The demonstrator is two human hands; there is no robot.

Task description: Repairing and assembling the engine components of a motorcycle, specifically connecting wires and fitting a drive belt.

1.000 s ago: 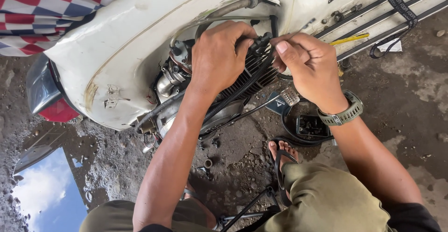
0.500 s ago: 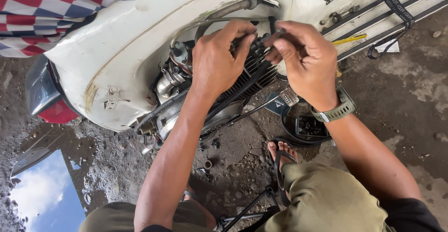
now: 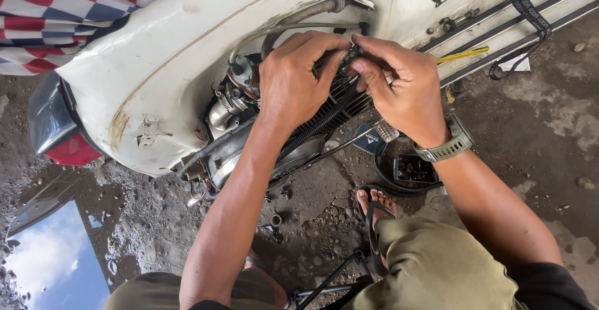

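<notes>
Shifted inward since earlier frame: right hand (image 3: 405, 92), meeting left hand (image 3: 296, 85).
Pinched jointly a small dark part (image 3: 345, 60) atop finned engine cylinder (image 3: 324, 120) of white scooter (image 3: 181, 54); fitting apparently underway.

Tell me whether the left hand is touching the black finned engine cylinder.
Touching. The head view shows the left hand lying across the black finned engine cylinder, palm on the fins with no gap visible, its fingertips meeting the right hand at the top.
</notes>
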